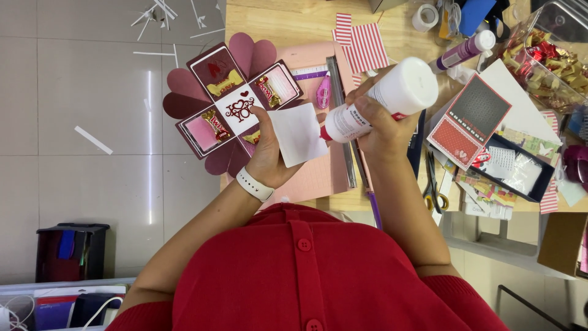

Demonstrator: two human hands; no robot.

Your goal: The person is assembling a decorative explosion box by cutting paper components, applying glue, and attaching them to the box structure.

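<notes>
My left hand [267, 156] holds a small white square of paper [298, 133] by its left edge, above a pink cutting mat [318, 178]. My right hand [376, 122] grips a white glue bottle [383, 98] tilted so its tip meets the paper's right edge. Left of my hands lies an opened maroon paper box [229, 101] with heart-shaped flaps, wrapped candies on its panels and a heart cutout in the centre. A white band [255, 184] sits on my left wrist.
A metal ruler [342, 116] lies on the mat. Red striped paper [365, 46], a purple glue stick [463, 51], tape rolls [425, 16], a candy container [545, 58], patterned cards [470, 119], scissors [432, 190] and a tray of scraps [511, 168] crowd the wooden table's right side.
</notes>
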